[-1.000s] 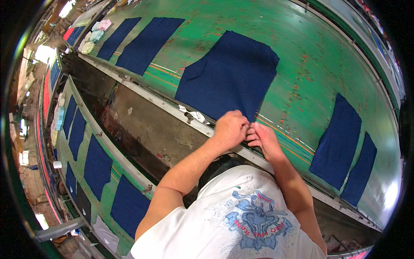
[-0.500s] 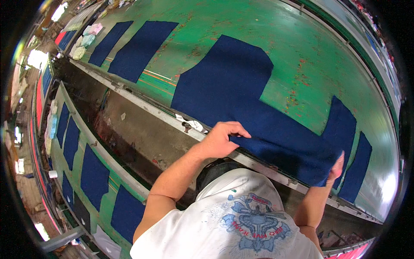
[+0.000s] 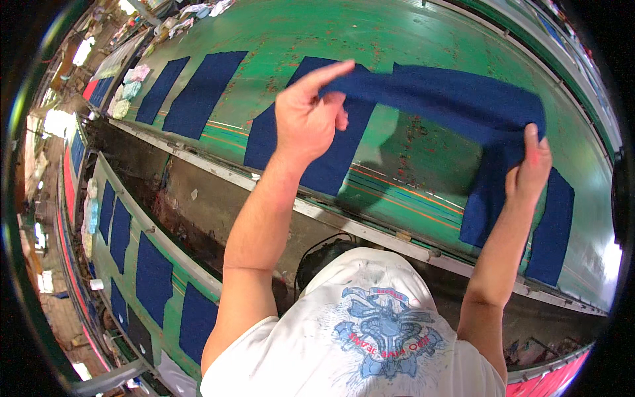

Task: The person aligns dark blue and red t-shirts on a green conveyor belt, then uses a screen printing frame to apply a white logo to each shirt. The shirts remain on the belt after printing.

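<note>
A person lifts a navy cloth [image 3: 456, 99] above a long green table [image 3: 410, 40]. The left hand [image 3: 309, 119] pinches one end, index finger extended. The right hand [image 3: 529, 169] grips the other end, where the cloth hangs down. More navy pieces [image 3: 202, 92] lie flat on the table.

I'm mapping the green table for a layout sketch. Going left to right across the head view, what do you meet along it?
Pastel cloth stack → two flat navy pieces → left hand → lifted navy cloth → right hand → navy piece.
</note>
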The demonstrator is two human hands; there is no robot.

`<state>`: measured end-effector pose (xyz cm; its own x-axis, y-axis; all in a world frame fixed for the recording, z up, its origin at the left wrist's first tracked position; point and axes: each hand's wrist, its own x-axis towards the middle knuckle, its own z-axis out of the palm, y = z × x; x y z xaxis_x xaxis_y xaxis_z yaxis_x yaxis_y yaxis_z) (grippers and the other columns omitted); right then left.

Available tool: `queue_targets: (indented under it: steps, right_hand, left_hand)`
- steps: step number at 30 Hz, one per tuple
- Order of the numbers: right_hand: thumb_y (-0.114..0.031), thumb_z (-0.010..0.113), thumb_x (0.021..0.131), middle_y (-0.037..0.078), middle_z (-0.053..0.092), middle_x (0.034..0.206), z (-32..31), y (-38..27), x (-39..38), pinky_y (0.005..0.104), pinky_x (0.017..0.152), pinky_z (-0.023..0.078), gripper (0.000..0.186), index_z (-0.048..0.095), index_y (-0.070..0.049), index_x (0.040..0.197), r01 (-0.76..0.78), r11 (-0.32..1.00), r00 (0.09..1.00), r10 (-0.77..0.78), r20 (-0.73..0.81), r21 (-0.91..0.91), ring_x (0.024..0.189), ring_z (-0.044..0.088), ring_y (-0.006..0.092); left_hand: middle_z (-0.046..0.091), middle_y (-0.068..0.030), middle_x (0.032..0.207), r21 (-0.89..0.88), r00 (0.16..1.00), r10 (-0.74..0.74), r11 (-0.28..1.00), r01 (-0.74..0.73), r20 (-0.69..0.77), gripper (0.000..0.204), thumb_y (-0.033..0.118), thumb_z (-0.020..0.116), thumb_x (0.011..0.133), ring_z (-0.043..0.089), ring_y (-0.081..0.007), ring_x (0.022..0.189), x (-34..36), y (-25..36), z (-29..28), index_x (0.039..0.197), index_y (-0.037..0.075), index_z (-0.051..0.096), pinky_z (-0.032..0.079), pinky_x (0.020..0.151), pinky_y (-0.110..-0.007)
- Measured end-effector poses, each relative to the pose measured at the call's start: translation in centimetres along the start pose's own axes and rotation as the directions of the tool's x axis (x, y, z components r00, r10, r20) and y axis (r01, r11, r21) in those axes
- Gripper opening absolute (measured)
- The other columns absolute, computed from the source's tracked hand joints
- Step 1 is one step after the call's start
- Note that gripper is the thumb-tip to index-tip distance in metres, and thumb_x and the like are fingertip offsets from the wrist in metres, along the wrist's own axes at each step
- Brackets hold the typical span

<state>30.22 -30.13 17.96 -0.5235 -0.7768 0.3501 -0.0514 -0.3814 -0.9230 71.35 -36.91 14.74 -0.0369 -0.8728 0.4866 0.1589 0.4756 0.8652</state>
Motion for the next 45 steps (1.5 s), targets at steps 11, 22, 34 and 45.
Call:
queue_targets:
  steps: [11,22,34,45]
  right_hand:
    - [0.008,0.070,0.099,0.006,0.076,0.115,-8.6,12.3,-13.5,0.0320,0.097,0.054,0.045,0.074,0.000,0.143,-0.248,0.794,0.925,0.364,0.107,-0.555,0.104,0.068,0.0134]
    - [-0.002,0.076,0.099,0.015,0.077,0.104,-5.7,10.1,-19.3,0.0412,0.084,0.060,0.016,0.080,-0.002,0.114,-0.003,0.506,0.973,0.199,0.113,-0.863,0.091,0.077,0.0318]
    - [-0.018,0.087,0.089,0.011,0.074,0.091,22.0,17.7,-28.4,0.0456,0.077,0.061,0.014,0.081,-0.006,0.096,0.383,0.399,0.842,0.222,0.492,-0.834,0.086,0.075,0.0354]
    - [-0.028,0.086,0.084,0.011,0.074,0.109,32.8,20.4,-27.4,0.0423,0.097,0.055,0.041,0.077,-0.005,0.116,0.560,0.275,0.776,0.157,0.611,-0.781,0.106,0.071,0.0326]
  left_hand:
    - [0.083,-0.0072,0.117,0.329,0.787,-0.616,0.748,0.576,0.024,0.028,0.005,0.080,0.094,0.075,-0.0165,0.104,-13.0,-12.9,-1.0,0.121,0.002,0.086,0.061,0.090,-0.033]
    - [0.083,-0.0201,0.102,0.924,0.946,-0.321,0.353,0.149,-0.030,0.027,0.024,0.087,0.093,0.081,-0.0356,0.095,-10.1,-14.6,-18.2,0.112,0.005,0.086,0.064,0.084,-0.046]
    - [0.078,-0.0152,0.077,0.777,0.770,-0.631,0.434,0.456,-0.099,0.029,0.021,0.094,0.092,0.077,-0.0274,0.073,-9.6,-20.6,-31.3,0.092,-0.004,0.079,0.062,0.077,-0.046]
    - [0.082,-0.0099,0.121,-0.686,0.515,-0.772,0.145,0.714,0.373,0.018,0.006,0.073,0.105,0.075,-0.0232,0.083,-3.4,-17.2,-30.4,0.123,0.010,0.074,0.064,0.073,-0.040]
